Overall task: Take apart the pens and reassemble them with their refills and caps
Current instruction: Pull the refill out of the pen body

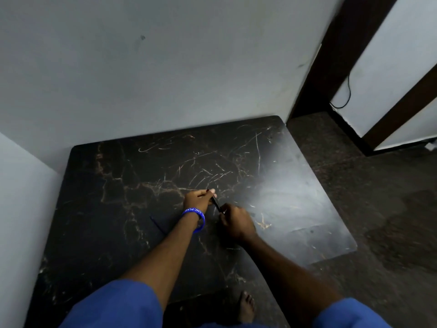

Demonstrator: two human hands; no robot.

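A dark pen (216, 202) is held between both hands just above the black marble-patterned table (118, 185). My left hand (198, 199), with a blue wristband, grips the pen's far end. My right hand (236, 221) is closed on its near end. Left of my left forearm, a second dark, thin pen (158, 225) lies on the table, hard to make out against the surface. Any refill or cap is too small or hidden to see.
The table stands in a corner with grey walls (142, 67) behind and to the left. Its right edge (331, 209) drops to a dark floor (378, 209). A dark door frame (331, 67) and a thin cable (347, 91) are at the right. A bare foot (247, 306) shows below the table.
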